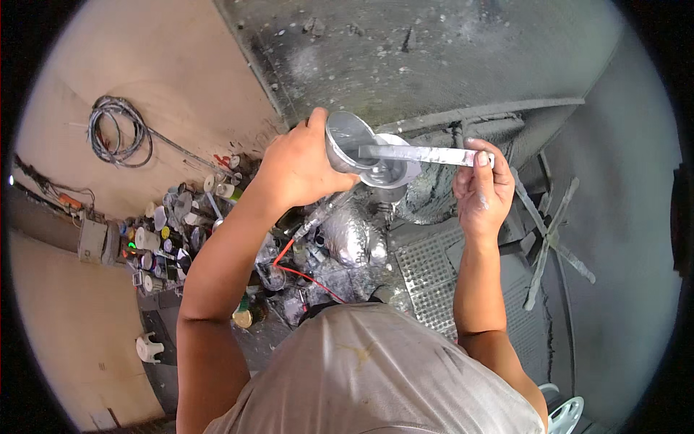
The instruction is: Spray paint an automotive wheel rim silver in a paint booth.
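One tilted cup (347, 137) sits in the left hand (300, 165), fingers half-curled round it, lip at a white-rimmed container (412, 171); I see the right hand (484, 189) tightly pinching a grey-smeared stick (426, 154).

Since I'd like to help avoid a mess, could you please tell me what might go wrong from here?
The cup in the left hand is tilted over the white-rimmed container, so grey liquid might run down the outside.
The stick in the right hand is smeared grey and reaches across the container; it could drip or knock the rim.
Any spill might land on the clutter below, including the red hose.
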The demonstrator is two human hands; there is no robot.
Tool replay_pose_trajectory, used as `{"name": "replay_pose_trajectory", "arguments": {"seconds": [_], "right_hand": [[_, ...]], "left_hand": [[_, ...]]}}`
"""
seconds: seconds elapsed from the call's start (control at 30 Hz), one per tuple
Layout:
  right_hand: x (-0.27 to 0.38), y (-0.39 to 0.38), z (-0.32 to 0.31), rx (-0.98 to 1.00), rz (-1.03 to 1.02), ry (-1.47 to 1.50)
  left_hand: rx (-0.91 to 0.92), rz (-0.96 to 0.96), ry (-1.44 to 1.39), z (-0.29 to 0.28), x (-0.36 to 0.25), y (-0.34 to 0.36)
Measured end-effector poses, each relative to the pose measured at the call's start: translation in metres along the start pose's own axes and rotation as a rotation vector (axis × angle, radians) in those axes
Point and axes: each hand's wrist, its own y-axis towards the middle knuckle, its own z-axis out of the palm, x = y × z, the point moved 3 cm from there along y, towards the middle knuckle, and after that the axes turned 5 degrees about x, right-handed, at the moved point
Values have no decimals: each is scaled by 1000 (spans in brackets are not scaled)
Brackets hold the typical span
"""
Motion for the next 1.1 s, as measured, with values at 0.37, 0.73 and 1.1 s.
{"name": "replay_pose_trajectory", "arguments": {"seconds": [0.37,0.73,1.1], "right_hand": [[-30,-12,95,411,119,-384],[-145,-239,24,475,866,-528],[-191,-324,-26,927,1034,-1126]], "left_hand": [[-398,157,-937,47,83,-67],[-874,-370,-1085,183,309,-238],[-923,-1108,-788,344,500,-301]]}}
